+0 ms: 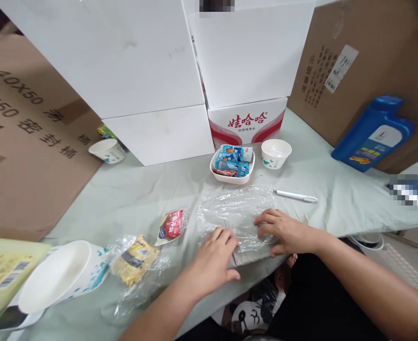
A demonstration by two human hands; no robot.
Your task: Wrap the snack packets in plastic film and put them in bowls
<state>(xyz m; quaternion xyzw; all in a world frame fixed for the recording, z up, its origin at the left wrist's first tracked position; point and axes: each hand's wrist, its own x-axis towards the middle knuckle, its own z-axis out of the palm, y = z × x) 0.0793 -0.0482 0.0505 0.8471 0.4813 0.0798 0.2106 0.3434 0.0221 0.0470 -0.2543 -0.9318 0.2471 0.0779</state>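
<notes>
A clear plastic bag (238, 208) lies spread and wrinkled on the cloth-covered table near its front edge. My left hand (218, 258) rests on the bag's lower left part, fingers slightly bent and thumb held apart. On its right side lies my right hand (283, 230), its fingers spread over the film. Neither hand appears to grip anything. Left of the bag is a small red and white food packet (172, 225). Farther left sits a yellow packet (138, 258) inside loose clear plastic. Beyond the bag's right corner there is a white pen (296, 196).
A white tray (232, 179) of blue sachets and a paper cup (276, 154) stand before stacked white boxes (159, 137). A blue bottle (372, 135) leans against a brown carton at right. At left are another carton (27, 118), a paper cup (108, 150) and a tipped paper bucket (63, 274).
</notes>
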